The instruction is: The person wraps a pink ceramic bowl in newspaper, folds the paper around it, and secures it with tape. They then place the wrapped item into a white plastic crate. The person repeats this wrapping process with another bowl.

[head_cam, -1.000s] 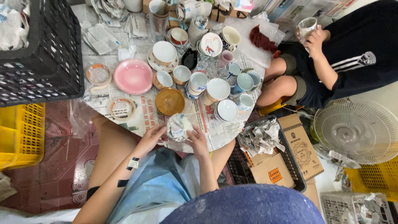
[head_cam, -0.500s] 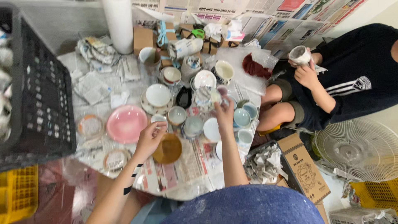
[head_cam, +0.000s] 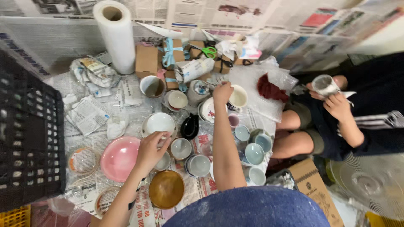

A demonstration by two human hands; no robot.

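My left hand (head_cam: 150, 150) rests with fingers spread among the crockery, touching the near rim of a white bowl (head_cam: 158, 123) and lying over a small grey bowl (head_cam: 164, 162). A pink plate (head_cam: 119, 157) lies just left of it and a brown bowl (head_cam: 166, 189) just below. My right hand (head_cam: 222, 93) reaches far across the table, fingers curled, next to a white cup (head_cam: 238, 96) and a white plate (head_cam: 207, 111). What its fingers touch is hidden.
Several pale blue bowls (head_cam: 255, 153) and a black dish (head_cam: 190, 125) stand on the newspaper-covered table. A black crate (head_cam: 29, 138) is at left, a paper roll (head_cam: 115, 35) and cardboard boxes (head_cam: 146, 60) at the back. A person at right holds a cup (head_cam: 324, 85). A fan (head_cam: 370, 183) stands lower right.
Both hands left the crumpled paper at the near edge. My right hand stretched to the far crockery and my left moved up among the bowls. The view tilted forward.
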